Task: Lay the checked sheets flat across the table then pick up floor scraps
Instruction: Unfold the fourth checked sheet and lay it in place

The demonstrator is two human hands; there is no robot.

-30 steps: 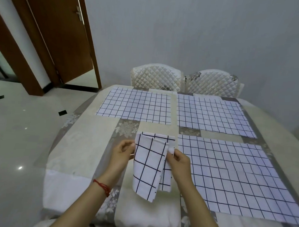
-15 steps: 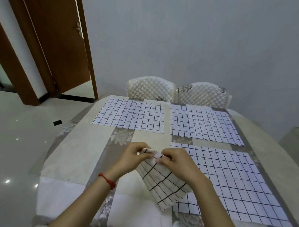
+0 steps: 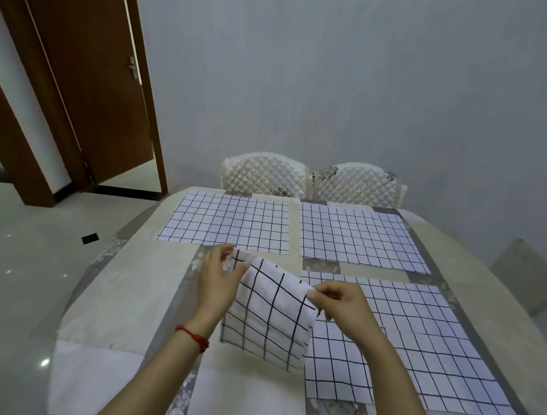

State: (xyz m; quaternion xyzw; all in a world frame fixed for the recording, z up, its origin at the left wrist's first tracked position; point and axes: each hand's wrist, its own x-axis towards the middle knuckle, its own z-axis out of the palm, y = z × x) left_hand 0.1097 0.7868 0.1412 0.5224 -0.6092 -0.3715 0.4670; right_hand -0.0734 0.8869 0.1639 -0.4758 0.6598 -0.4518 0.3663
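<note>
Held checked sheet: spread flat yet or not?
Not yet. The held checked sheet hangs off the table, pinched at its top corners by left hand and right hand.

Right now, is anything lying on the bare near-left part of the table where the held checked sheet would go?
Nothing visible does. The left hand and right hand hold the folded checked sheet above the patchwork tablecloth, which is bare there.

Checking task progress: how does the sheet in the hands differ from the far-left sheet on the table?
The held sheet is lifted and sagging, pinched by the left hand and right hand; the far-left sheet lies flat and untouched. The held sheet's checks look larger, being closer to the camera. Both are white with black grid lines.
</note>
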